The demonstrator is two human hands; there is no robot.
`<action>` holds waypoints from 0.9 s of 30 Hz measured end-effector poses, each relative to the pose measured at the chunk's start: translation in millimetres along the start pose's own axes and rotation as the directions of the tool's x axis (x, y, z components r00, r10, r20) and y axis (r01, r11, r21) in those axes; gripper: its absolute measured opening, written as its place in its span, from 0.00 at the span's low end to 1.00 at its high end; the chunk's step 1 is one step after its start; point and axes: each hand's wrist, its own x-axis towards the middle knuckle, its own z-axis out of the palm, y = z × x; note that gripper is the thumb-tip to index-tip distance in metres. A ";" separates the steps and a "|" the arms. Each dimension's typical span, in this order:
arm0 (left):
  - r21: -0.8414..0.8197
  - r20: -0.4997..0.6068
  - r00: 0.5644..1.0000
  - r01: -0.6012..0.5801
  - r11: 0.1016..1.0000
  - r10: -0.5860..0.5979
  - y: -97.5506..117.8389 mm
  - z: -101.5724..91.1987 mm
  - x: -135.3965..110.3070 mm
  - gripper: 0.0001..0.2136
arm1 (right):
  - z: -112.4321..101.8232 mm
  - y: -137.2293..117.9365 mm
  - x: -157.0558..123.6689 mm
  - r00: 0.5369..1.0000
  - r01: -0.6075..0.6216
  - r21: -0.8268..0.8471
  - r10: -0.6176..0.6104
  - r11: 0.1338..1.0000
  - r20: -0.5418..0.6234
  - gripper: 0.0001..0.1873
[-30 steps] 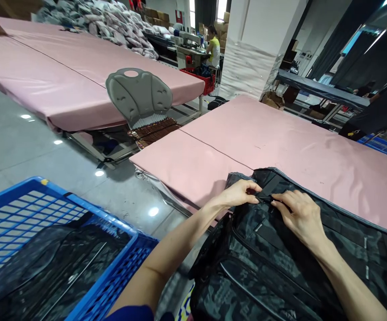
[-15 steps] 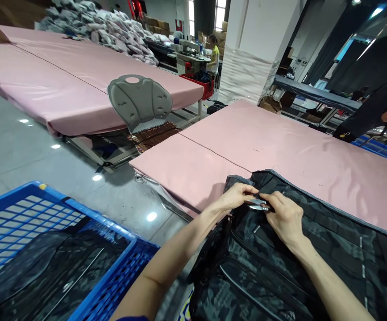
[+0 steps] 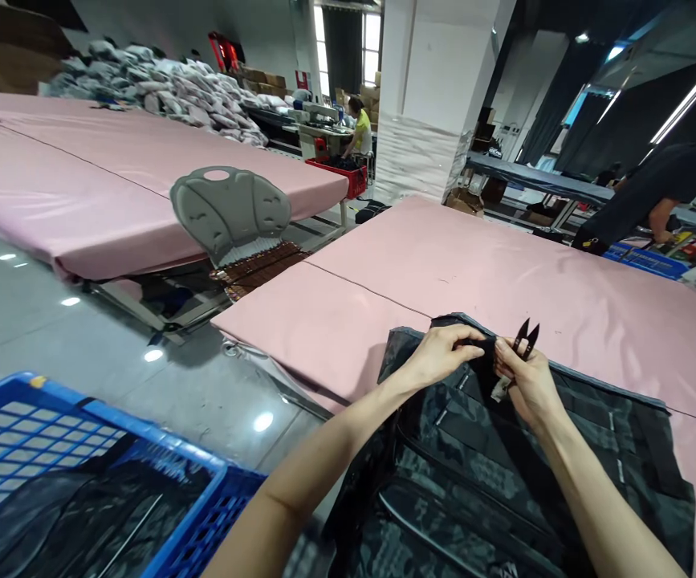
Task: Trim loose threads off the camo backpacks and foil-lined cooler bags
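A dark camouflage bag (image 3: 480, 490) lies over the near edge of the pink-covered table, its zips and straps facing up. At its upper edge, my left hand (image 3: 447, 353) pinches a piece of black strap (image 3: 485, 352). My right hand (image 3: 528, 381), closed and close beside the left, holds thread snips (image 3: 527, 337) with their two dark blades pointing up and away. Its fingertips also touch the strap. A small pale piece (image 3: 500, 389), perhaps a label, hangs below the right fingers.
A blue crate (image 3: 203, 470) with dark bags inside stands at lower left. A grey-backed chair (image 3: 230, 209) is between this pink table (image 3: 353, 309) and another pink table (image 3: 112, 152). A person (image 3: 654, 193) leans at far right; another person (image 3: 360, 128) sits by a sewing machine.
The snips have turned in my right hand, from lying between both hands to pointing upward. Both hands have come together on the strap. The view has shifted slightly.
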 end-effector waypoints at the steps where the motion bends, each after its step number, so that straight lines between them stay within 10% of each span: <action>1: -0.001 0.002 1.000 0.015 1.000 -0.015 0.9 4.2 2.3 0.08 | -1.7 1.3 -0.2 1.000 0.013 -0.032 -0.013 0.999 -0.008 0.19; 5: 0.015 -0.048 0.997 0.062 0.998 -0.061 1.4 9.5 3.3 0.06 | -17.3 -0.9 -0.7 0.982 0.143 -0.433 -0.183 0.890 -0.053 0.21; 9: 0.039 -0.081 0.994 0.071 0.997 -0.068 1.1 9.1 1.1 0.07 | -35.5 -13.1 -6.7 0.880 0.316 -0.857 -0.464 0.407 0.104 0.20; 13: 0.037 -0.090 0.992 0.088 0.995 -0.084 0.9 11.1 2.5 0.08 | -42.7 -19.6 -13.5 0.718 0.424 -0.905 -0.618 0.026 0.319 0.14; 27: 0.021 -0.046 0.992 0.119 0.993 -0.118 3.1 10.1 4.4 0.08 | -43.8 -17.2 -14.8 0.633 0.499 -0.863 -0.645 -0.082 0.428 0.11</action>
